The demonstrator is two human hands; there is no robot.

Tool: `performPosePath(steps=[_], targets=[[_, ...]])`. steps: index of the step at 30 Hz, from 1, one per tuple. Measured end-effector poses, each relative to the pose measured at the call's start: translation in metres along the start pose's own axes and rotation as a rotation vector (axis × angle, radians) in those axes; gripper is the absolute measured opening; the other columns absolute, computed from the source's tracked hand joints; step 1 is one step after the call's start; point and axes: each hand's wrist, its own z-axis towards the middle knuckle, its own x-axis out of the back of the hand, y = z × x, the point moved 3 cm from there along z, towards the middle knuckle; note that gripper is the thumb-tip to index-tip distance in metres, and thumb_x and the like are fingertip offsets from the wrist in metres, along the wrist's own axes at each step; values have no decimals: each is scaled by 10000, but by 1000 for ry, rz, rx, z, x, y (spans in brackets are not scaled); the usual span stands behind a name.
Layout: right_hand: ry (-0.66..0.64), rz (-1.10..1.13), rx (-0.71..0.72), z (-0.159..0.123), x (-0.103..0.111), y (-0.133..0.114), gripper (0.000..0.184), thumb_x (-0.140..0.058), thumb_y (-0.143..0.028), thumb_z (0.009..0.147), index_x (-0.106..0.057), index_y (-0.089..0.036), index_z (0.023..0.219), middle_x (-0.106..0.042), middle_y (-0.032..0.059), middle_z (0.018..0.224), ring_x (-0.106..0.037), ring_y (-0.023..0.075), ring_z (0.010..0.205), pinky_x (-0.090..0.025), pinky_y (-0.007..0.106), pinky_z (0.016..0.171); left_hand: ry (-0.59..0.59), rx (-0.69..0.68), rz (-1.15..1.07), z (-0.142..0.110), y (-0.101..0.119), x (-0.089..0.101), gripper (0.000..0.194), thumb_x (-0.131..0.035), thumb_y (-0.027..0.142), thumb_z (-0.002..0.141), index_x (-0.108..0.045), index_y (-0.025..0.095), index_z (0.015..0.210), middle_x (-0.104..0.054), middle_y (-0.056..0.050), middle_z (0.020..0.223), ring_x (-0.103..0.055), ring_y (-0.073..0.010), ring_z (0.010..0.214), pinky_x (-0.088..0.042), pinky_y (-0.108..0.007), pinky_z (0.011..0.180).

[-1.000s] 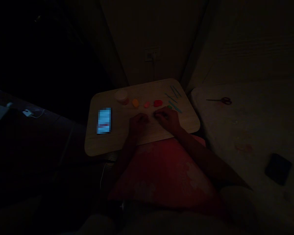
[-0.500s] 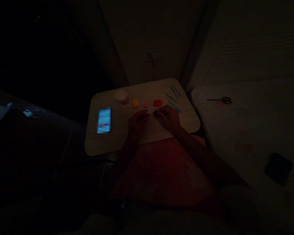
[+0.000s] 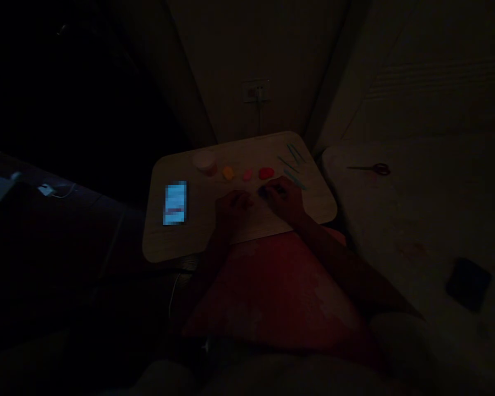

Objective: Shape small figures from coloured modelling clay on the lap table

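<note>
The scene is very dark. My left hand rests on a small wooden table, its fingers curled inward; whether it holds anything is unclear. My right hand lies just to its right, fingers bent over a small dark lump at its fingertips. Just beyond the hands sits a row of clay pieces: an orange one, a pink one and a red one. Thin teal tools lie at the far right of the table.
A lit phone lies on the table's left side, and a small round tub stands at the back. A red cushion covers my lap. Scissors and a dark flat object lie on the bed to the right.
My left hand's fingers, stretched toward the right hand half a second ago, have curled back. The right hand has stayed over the small dark lump.
</note>
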Motion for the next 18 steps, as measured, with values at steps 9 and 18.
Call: performPosePath(steps=[9,18], targets=[[62,-62,105,2,1,5,237,-479,-261,999,-710,-214,983,-732,91,940,-673,230,887,-530,388,830,-8,-102,-51,1,-7,-1,80,-731,235,842,-785,195,887,-801,-46,910,-744,-170,815,-599,-274,761],[71,-71,159,2,1,6,239,-450,-139,934,-672,-218,894,-683,81,901,-633,235,898,-503,397,845,15,58,-168,-1,-11,-4,235,-688,403,908,-649,200,797,-692,-2,619,-654,-143,542,-515,-237,526]])
